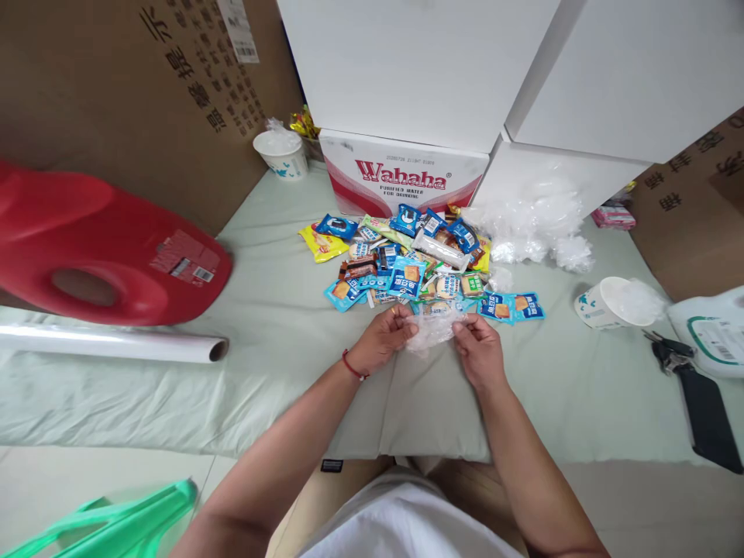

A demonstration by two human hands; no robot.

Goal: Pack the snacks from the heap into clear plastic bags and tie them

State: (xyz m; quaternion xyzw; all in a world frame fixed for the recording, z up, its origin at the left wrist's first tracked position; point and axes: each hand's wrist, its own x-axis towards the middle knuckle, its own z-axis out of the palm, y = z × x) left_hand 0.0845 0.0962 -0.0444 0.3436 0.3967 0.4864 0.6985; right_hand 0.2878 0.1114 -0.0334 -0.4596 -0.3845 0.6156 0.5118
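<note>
Between my two hands stretches a crumpled piece of clear plastic film, maybe a thin bag or cover. My left hand pinches its left edge, and my right hand pinches the right edge. Just beyond the film lies a heap of small wrapped snacks in blue, yellow, green and brown packets. Part of the heap's near edge is hidden behind the film and my fingers. Right of the heap sits a pile of clear crumpled plastic.
A Wahaha carton stands behind the heap. At left are a red jug, a film roll and a paper cup. At right are another paper cup, keys, a black phone-like object and a white jug.
</note>
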